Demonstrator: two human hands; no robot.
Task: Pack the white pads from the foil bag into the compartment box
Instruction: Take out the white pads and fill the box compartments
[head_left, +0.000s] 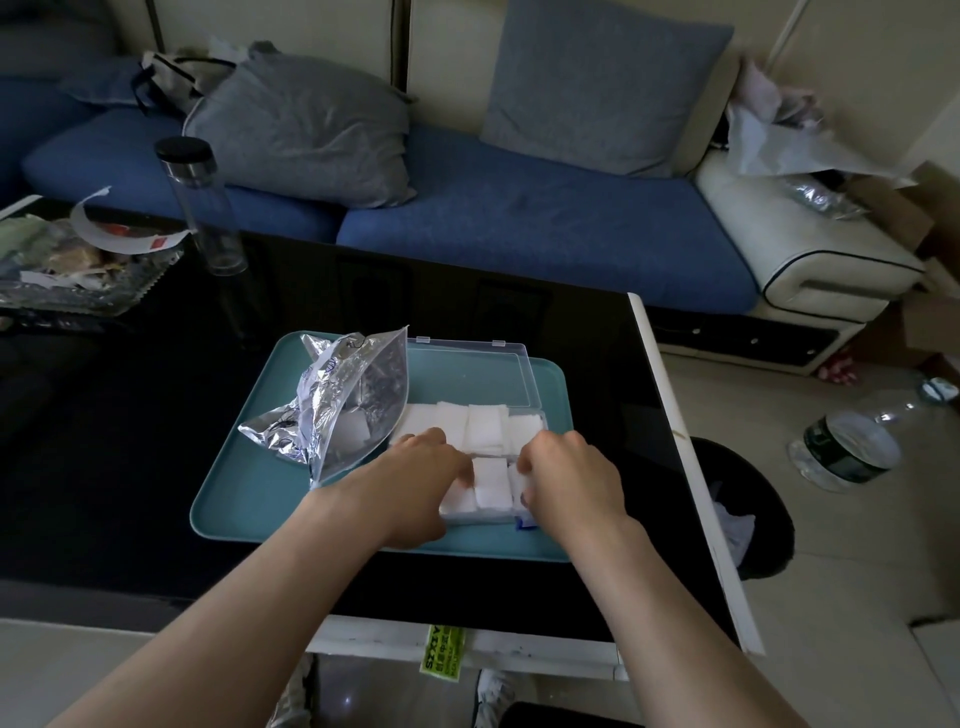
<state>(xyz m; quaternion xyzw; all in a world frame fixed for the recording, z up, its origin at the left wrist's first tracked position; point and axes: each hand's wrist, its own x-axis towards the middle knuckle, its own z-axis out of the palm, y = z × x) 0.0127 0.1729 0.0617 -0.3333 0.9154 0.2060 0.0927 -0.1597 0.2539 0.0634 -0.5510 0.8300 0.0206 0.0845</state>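
On the counter (597, 364) a tray (249, 499) carries the foil bag (337, 400) left of the compartment box (519, 374), pads (483, 426) inside.

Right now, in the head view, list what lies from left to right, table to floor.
Left to right: glass dish of scraps → clear bottle → foil bag → compartment box → black bin → plastic water jug on the floor. The tray, left hand and right hand overlap the box, so they are left out.

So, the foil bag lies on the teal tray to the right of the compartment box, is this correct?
Not quite: the head view shows the foil bag lying on the teal tray to the left of the compartment box.
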